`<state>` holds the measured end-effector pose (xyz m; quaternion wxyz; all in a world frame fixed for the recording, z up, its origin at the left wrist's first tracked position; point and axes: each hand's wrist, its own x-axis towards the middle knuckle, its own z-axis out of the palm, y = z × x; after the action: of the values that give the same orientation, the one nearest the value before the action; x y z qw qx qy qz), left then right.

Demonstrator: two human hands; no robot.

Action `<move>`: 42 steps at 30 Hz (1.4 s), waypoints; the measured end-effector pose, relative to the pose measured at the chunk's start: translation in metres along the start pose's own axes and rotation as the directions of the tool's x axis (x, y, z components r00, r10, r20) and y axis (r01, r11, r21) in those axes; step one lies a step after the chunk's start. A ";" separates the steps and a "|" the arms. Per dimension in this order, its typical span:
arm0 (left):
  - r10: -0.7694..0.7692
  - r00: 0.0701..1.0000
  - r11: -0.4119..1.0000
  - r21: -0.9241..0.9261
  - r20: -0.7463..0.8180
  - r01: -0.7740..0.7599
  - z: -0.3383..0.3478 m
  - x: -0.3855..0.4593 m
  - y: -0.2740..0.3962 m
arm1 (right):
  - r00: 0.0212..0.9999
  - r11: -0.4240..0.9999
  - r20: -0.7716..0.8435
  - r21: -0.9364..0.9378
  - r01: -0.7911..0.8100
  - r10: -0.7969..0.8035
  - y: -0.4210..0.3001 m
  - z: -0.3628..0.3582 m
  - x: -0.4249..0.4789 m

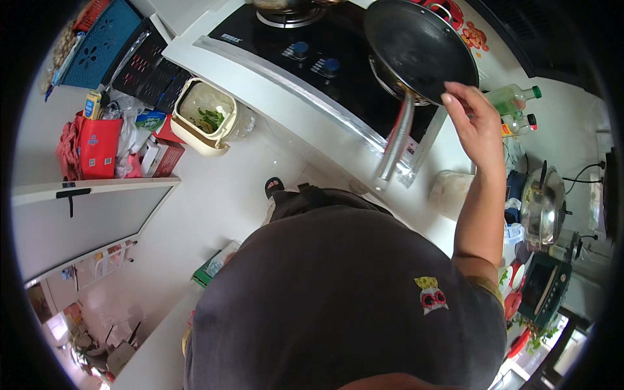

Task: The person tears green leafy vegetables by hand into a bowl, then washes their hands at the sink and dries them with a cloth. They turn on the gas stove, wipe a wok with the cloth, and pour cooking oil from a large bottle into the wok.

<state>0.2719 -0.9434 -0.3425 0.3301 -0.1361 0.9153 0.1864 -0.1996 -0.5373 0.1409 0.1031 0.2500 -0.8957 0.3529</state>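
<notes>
My right hand [474,113] is raised near the lower right rim of a black wok [419,48]. Its fingers are slightly curled, with a gap between thumb and fingers, and nothing shows in it. The wok rests on the right burner of a black glass gas hob [341,58], its metal handle [397,139] pointing towards me past the counter edge. Two blue knobs [331,67] sit left of the handle. Beyond my hand stand a green glass bottle [509,99] and a clear bottle [522,124] with a dark cap. My left hand is out of view.
At the left burner is a pot [282,5], partly cut off. A cream bin [202,114] with green leaves stands below the counter. Red bags [99,146] and boxes lie further left. On the right are a lidded steel pan [542,209] and a dark green oven [543,290].
</notes>
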 end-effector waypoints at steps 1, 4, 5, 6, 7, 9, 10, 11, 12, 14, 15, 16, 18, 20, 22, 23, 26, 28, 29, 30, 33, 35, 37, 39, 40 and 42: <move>0.027 1.000 0.997 0.074 -0.007 -0.027 -0.017 0.009 -0.019 | 0.999 0.999 0.043 0.027 -0.017 0.016 -0.010 0.016 0.013; 0.031 0.999 0.980 0.195 -0.008 -0.029 -0.094 0.058 -0.072 | 0.967 0.995 0.239 -0.073 -0.074 0.090 -0.014 0.079 0.057; -0.251 0.968 0.769 -0.602 0.030 0.218 -0.095 0.069 -0.102 | 0.934 0.985 0.337 -0.158 -0.064 0.115 -0.016 0.106 0.077; -0.518 0.840 0.337 -0.864 0.162 0.374 -0.186 0.073 -0.030 | 0.906 0.939 0.364 -0.331 -0.090 0.215 -0.010 0.127 0.083; -0.512 0.852 0.304 -0.903 0.113 0.303 -0.207 0.069 -0.031 | 0.860 0.891 0.420 -0.446 -0.083 0.290 -0.004 0.150 0.098; -0.482 0.871 0.329 -0.901 0.096 0.282 -0.223 0.079 -0.038 | 0.836 0.775 0.389 -0.628 -0.065 0.386 0.015 0.199 0.121; -0.462 0.882 0.368 -0.884 0.096 0.289 -0.224 0.084 -0.044 | 0.818 0.750 0.348 -0.645 -0.145 0.457 0.023 0.216 0.127; -0.440 0.893 0.405 -0.867 0.094 0.291 -0.224 0.090 -0.050 | 0.796 0.719 0.304 -0.659 -0.221 0.524 0.030 0.231 0.132; -0.411 0.907 0.450 -0.845 0.090 0.288 -0.226 0.099 -0.054 | 0.766 0.677 0.249 -0.670 -0.306 0.593 0.032 0.238 0.133; -0.401 0.908 0.408 -0.865 0.118 0.293 -0.219 0.104 -0.059 | 0.738 0.656 0.237 -0.670 -0.347 0.632 0.024 0.250 0.133; -0.391 0.911 0.388 -0.873 0.135 0.296 -0.210 0.103 -0.062 | 0.750 0.656 0.218 -0.667 -0.352 0.625 0.020 0.251 0.130; -0.350 0.929 0.446 -0.851 0.118 0.276 -0.187 0.107 -0.076 | 0.719 0.634 0.205 -0.663 -0.397 0.664 0.010 0.253 0.132; 0.083 0.993 0.961 -0.257 -0.089 -0.104 -0.096 0.126 -0.140 | 0.642 0.602 0.207 -0.632 -0.489 0.738 -0.003 0.254 0.140; 0.282 0.954 0.959 0.073 -0.102 -0.275 -0.033 0.118 -0.167 | 0.633 0.594 0.201 -0.629 -0.501 0.747 0.001 0.264 0.146; 0.180 0.984 0.984 0.016 -0.013 -0.180 -0.050 0.092 -0.163 | 0.669 0.582 0.158 -0.659 -0.477 0.726 0.007 0.266 0.141; 0.136 0.991 0.991 0.008 0.011 -0.136 -0.057 0.081 -0.163 | 0.622 0.548 0.144 -0.649 -0.528 0.770 0.014 0.268 0.141; 0.053 0.998 0.999 0.007 0.026 -0.054 -0.076 0.066 -0.160 | 0.498 0.454 0.117 -0.623 -0.637 0.859 0.044 0.277 0.143; 0.042 0.999 0.999 0.022 0.009 -0.043 -0.087 0.066 -0.157 | 0.438 0.439 0.161 -0.604 -0.665 0.884 0.035 0.277 0.147; 0.059 0.998 0.998 0.026 -0.011 -0.059 -0.092 0.073 -0.154 | 0.407 0.427 0.178 -0.595 -0.681 0.896 0.030 0.276 0.149; 0.101 0.994 0.995 0.024 -0.042 -0.100 -0.082 0.081 -0.163 | 0.433 0.473 0.232 -0.633 -0.613 0.871 0.022 0.277 0.151; -0.218 0.973 0.700 -0.684 0.071 0.206 -0.098 0.118 -0.148 | 0.491 0.549 0.306 -0.677 -0.490 0.816 0.022 0.272 0.153; -0.307 0.934 0.327 -0.901 0.182 0.283 -0.115 0.136 -0.125 | 0.539 0.592 0.317 -0.651 -0.475 0.781 0.041 0.276 0.151; -0.294 0.954 0.285 -0.947 0.064 0.151 -0.116 0.148 -0.112 | 0.552 0.603 0.341 -0.686 -0.407 0.761 0.028 0.277 0.157; -0.288 0.932 0.342 -0.886 0.219 0.313 -0.179 0.142 -0.073 | 0.616 0.636 0.375 -0.721 -0.276 0.693 0.032 0.270 0.150; -0.286 0.931 0.376 -0.867 0.229 0.329 -0.186 0.146 -0.071 | 0.638 0.644 0.396 -0.735 -0.212 0.661 0.036 0.270 0.149; -0.271 0.937 0.474 -0.816 0.221 0.330 -0.209 0.135 -0.065 | 0.661 0.629 0.415 -0.769 -0.112 0.625 0.045 0.278 0.147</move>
<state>0.0800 -1.1084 -0.2983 0.2782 -0.4306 0.6614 0.5475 -0.3507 -0.7540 -0.0350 -0.2108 0.0946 -0.9677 -0.1007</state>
